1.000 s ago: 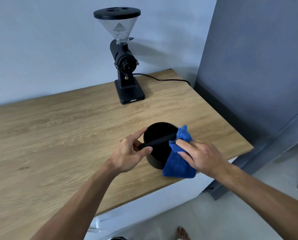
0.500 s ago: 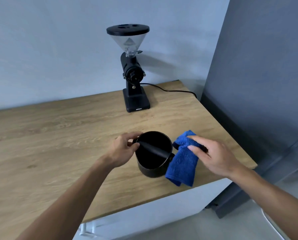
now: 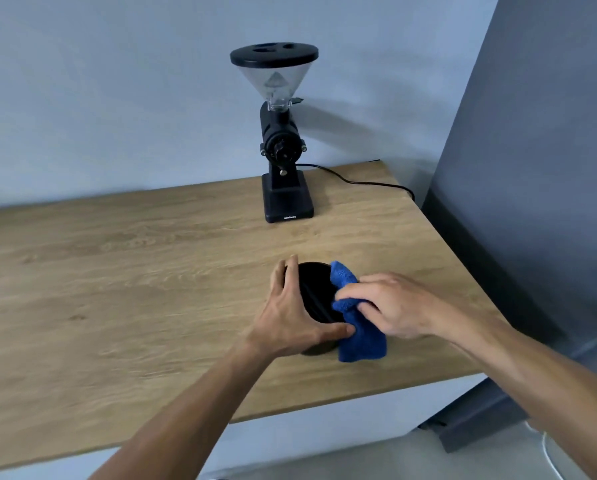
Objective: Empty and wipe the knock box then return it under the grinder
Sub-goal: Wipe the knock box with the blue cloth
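Black round knock box [image 3: 316, 296] sits near the wooden counter's [image 3: 117, 289] front edge, your left hand [image 3: 290, 317] clasping its side, your right hand [image 3: 394, 308] pinching the blue terry cloth [image 3: 361, 337] at its rim; black hopper-topped grinder [image 3: 283, 147] stands well behind, against the pale wall [image 3: 117, 81]

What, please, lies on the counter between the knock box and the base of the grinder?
Nothing: in the head view the wooden counter is bare between the knock box and the grinder; its cord runs off rightward.

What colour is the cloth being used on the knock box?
Bright blue: the cloth shows best in the head view, held by the right hand at the black knock box.
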